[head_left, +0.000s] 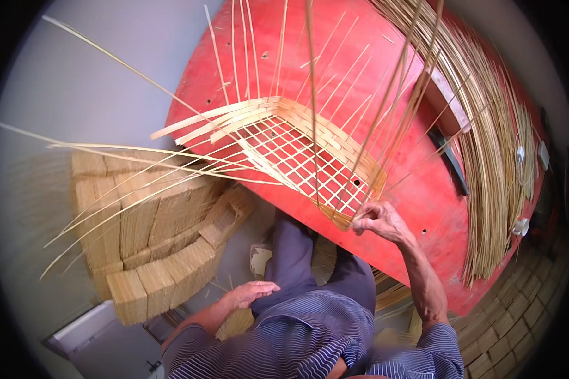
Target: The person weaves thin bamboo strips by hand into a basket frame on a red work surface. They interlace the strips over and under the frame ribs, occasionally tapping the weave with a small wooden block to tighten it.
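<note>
On the red desk (436, 268), half-woven basket (332, 135); side weaving apparently in hand.
Right grip (384, 222) pinches near-right corner, left grip (250, 294) loose, seemingly empty; next likely needs steady corner hold.

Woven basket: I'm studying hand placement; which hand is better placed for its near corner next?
Probably the right hand: it's there at the basket; the left hand is away, by the thigh.
</note>
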Demonstrator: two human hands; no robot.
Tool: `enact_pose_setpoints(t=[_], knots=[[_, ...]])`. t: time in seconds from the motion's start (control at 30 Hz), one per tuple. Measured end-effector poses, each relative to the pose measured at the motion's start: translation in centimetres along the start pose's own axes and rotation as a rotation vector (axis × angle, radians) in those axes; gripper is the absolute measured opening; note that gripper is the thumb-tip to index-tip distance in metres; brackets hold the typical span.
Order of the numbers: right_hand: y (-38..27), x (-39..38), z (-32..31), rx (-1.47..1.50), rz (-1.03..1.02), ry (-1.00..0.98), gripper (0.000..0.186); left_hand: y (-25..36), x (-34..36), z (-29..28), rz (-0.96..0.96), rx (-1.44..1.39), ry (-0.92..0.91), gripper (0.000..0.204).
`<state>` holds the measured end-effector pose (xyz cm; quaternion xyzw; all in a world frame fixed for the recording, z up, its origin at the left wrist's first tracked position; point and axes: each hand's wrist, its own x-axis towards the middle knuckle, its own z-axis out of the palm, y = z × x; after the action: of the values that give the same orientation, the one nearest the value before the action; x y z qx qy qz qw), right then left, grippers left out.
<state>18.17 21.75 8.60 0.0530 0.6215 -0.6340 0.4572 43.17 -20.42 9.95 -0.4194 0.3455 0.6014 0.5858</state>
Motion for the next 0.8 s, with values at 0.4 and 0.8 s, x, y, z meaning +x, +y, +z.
enact_pose_setpoints(t=[0.4, 0.8], knots=[[3.3, -0.1, -1.5, 0.535, -0.094, 0.048, 0.015, 2.8, 13.9, -25.1, 0.121, 0.962, 0.319, 0.03], [4.6, 0.5, -2.8, 0.73, -0.285, 0.071, 0.043, 8.8, 30.3, -26.8, 0.038, 1.084, 0.701, 0.027]])
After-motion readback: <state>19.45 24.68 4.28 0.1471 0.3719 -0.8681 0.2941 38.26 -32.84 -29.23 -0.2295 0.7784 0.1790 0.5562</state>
